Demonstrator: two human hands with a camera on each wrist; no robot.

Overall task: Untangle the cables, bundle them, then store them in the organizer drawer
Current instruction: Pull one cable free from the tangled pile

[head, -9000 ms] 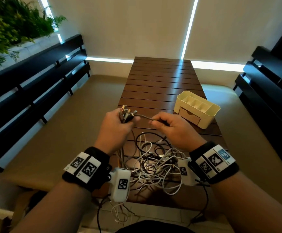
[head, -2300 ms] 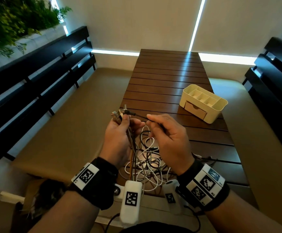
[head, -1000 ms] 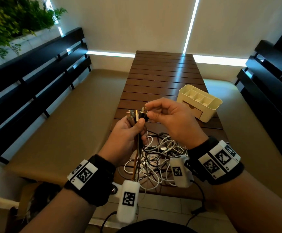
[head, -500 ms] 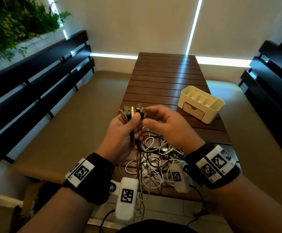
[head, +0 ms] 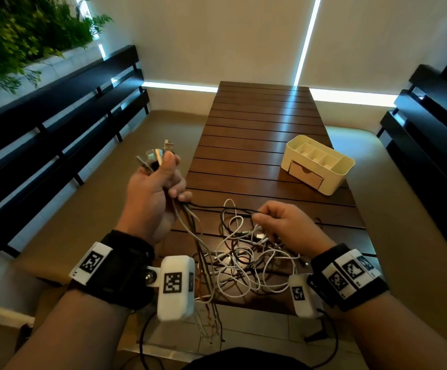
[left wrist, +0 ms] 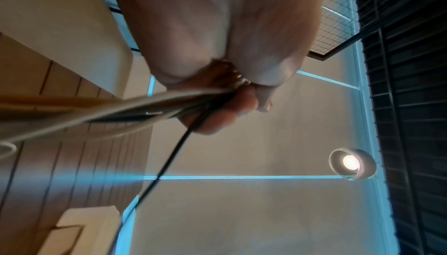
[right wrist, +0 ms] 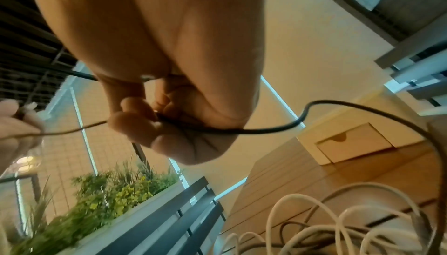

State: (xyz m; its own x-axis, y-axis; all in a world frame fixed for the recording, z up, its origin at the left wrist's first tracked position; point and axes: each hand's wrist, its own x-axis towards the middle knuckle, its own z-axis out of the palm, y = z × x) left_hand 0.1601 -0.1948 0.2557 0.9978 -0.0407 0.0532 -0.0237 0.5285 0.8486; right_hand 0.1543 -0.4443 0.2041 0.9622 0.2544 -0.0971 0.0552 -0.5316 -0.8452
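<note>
My left hand is raised left of the table and grips a bunch of cable ends, plugs sticking up above the thumb; the strands run out under the palm. A black cable stretches from that fist to my right hand, which pinches it between thumb and fingertips. Below both hands lies a tangle of white and dark cables on the near end of the wooden slat table. The cream organizer with its shut drawer stands at the table's right edge.
Dark benches run along the left, and another dark bench along the right. Plants sit at the top left. Some cable strands hang over the table's near edge.
My right hand has left the plug ends and slid down and to the right along the black cable, drawing it taut. The left hand has moved up and left with its bunch.
</note>
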